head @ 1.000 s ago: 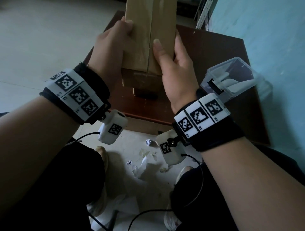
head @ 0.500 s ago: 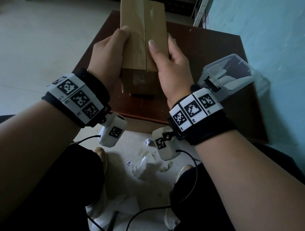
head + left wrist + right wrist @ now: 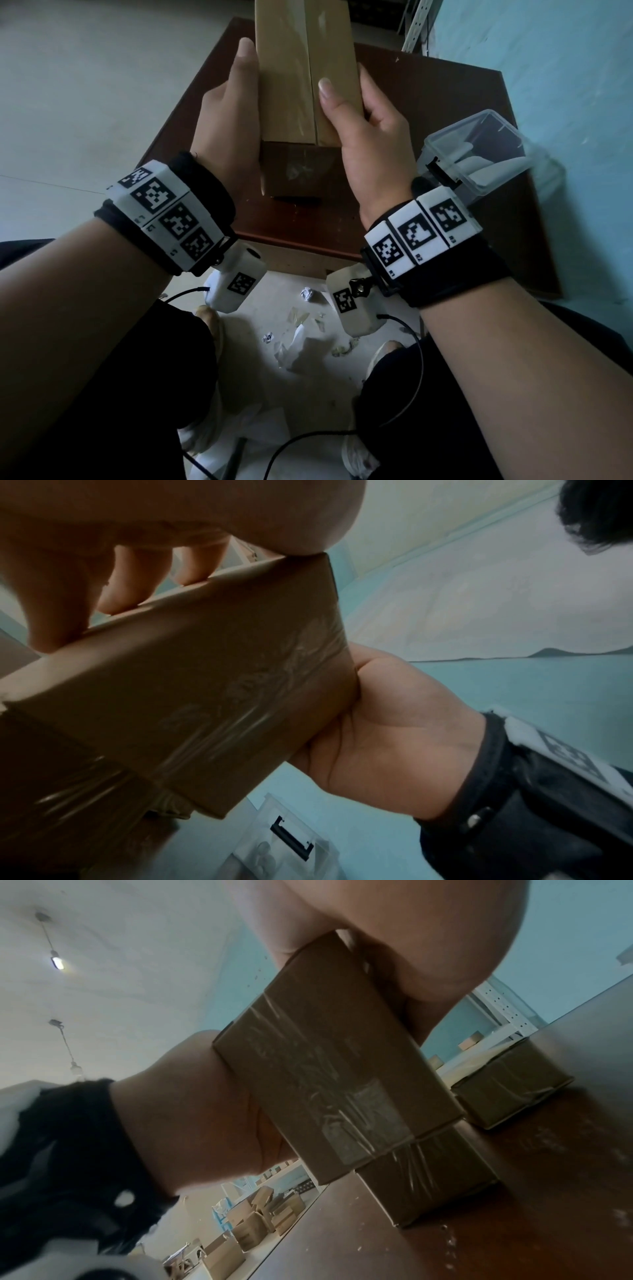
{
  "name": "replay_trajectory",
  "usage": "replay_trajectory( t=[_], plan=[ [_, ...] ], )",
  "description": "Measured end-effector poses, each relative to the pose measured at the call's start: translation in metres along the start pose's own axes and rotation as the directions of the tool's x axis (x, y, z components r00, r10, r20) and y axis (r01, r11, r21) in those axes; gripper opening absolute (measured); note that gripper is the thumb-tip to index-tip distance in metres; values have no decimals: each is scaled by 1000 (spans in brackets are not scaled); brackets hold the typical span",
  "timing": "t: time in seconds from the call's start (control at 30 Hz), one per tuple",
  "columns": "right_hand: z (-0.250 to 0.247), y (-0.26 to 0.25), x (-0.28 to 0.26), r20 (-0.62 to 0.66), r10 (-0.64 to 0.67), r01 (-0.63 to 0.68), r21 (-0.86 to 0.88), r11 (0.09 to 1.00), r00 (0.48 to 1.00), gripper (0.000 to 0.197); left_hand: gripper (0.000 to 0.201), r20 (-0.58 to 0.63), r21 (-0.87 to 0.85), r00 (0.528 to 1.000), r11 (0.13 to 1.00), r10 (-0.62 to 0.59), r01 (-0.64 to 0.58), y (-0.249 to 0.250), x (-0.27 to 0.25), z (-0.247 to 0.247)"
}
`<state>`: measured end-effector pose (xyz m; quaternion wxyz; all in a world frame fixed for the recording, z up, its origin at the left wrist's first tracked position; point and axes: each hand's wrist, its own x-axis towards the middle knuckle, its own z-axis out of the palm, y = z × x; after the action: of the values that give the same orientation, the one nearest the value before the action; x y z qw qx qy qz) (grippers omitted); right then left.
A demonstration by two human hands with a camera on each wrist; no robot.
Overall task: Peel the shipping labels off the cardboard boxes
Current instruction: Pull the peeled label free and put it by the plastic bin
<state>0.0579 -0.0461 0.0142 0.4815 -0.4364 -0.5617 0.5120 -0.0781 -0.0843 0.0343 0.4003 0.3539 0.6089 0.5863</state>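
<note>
Brown cardboard box (image 3: 301, 72), long and taped, stands on end near the dark wooden table's (image 3: 445, 113) front edge, your left hand (image 3: 229, 113) and right hand (image 3: 370, 130) clasping its sides; no label shows on visible faces, and another taped box (image 3: 510, 1080) waits behind

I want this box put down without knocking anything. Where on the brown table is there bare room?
Both hands, left hand and right hand, grip the cardboard box. The brown table is bare along its left edge beside that wrist. Its near-right corner is crowded by the clear plastic bin, and a second taped box sits further back.
</note>
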Motion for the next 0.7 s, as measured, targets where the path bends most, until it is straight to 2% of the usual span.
replay_trajectory(
  t=[0.1, 0.23, 0.3, 0.43, 0.5, 0.53, 0.6, 0.7],
  plan=[
    [-5, -2, -5, -19, -15, 15, -4, 1000, 1000, 61, 47, 7, 54, 999, 998, 43, -44, -1, -2, 2],
    [-19, -3, -16, -40, -24, 23, -25, 999, 999, 60, 59, 36, 116, 994, 987, 105, -108, -6, -1, 6],
    [-27, -5, -25, -53, -23, 20, -63, 998, 998, 60, 58, 72, 146, 989, 979, 130, -139, -10, 0, 8],
    [-50, -10, -45, -78, -13, 2, -148, 989, 997, 51, 74, 148, 215, 966, 946, 214, -243, -20, -1, 13],
    [-63, -14, -56, -86, -14, -2, -184, 983, 996, 44, 64, 212, 241, 945, 924, 250, -298, -23, -6, 18],
    [-70, -15, -62, -91, -14, -4, -202, 979, 996, 38, 62, 250, 248, 934, 916, 255, -316, -24, -9, 20],
    [-82, -19, -73, -100, -11, -14, -239, 971, 995, 29, 73, 321, 273, 917, 905, 235, -327, -27, -15, 27],
    [-93, -17, -81, -117, 36, -67, -279, 958, 993, 25, 73, 393, 328, 904, 893, 167, -308, -31, -18, 34]
  ],
)
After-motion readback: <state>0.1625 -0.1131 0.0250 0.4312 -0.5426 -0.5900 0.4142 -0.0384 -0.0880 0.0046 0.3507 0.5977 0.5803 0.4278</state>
